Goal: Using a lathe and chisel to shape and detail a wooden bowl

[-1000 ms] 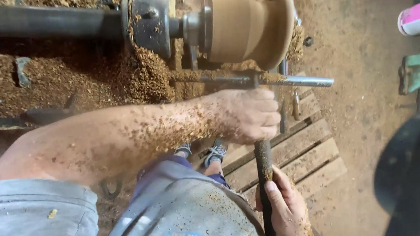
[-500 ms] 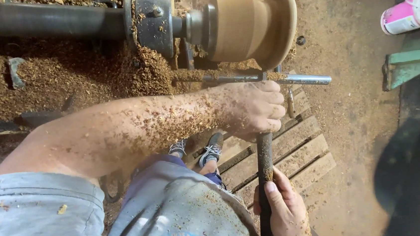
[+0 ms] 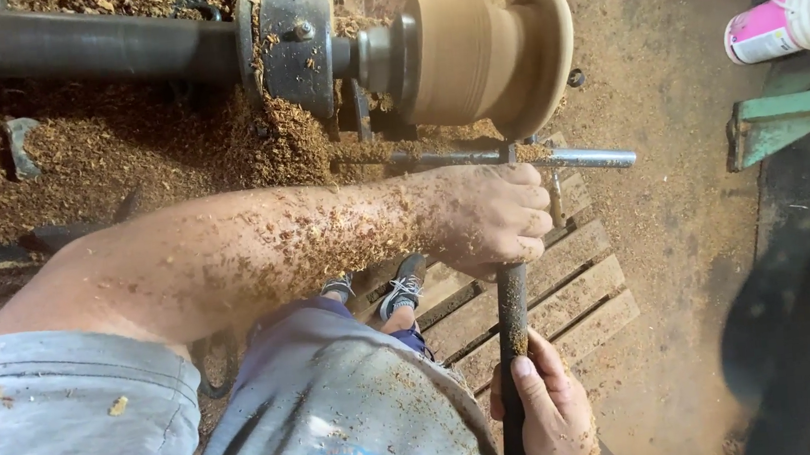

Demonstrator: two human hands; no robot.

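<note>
**Turning tool held against a wooden blank on the lathe**

The long dark round-shafted turning tool (image 3: 513, 344) runs from the person's lap up to the horizontal steel tool rest bar (image 3: 554, 159), which it crosses just below the tan flared wooden workpiece (image 3: 488, 57). Its cutting tip is hidden behind the fist and the rest, so contact with the wood cannot be confirmed. The workpiece sits on the dark grey lathe spindle housing (image 3: 290, 49).

Left hand (image 3: 491, 219): clenched overhand round the shaft just beneath the rest, forearm stretched across the body and coated in shavings. Right hand (image 3: 554, 413): wrapped round the lower end of the handle, thumb lying along it, close to the hip.

Risk, as a judgement: the left knuckles sit very near the rim of the wood; if the edge digs in, the tool could kick and pull the fingers toward the rest.

Nearby: brown sawdust heap (image 3: 129, 143), a wooden slatted pallet (image 3: 564, 292) underfoot, a pink-and-white plastic bottle (image 3: 784, 20) at upper right.
</note>
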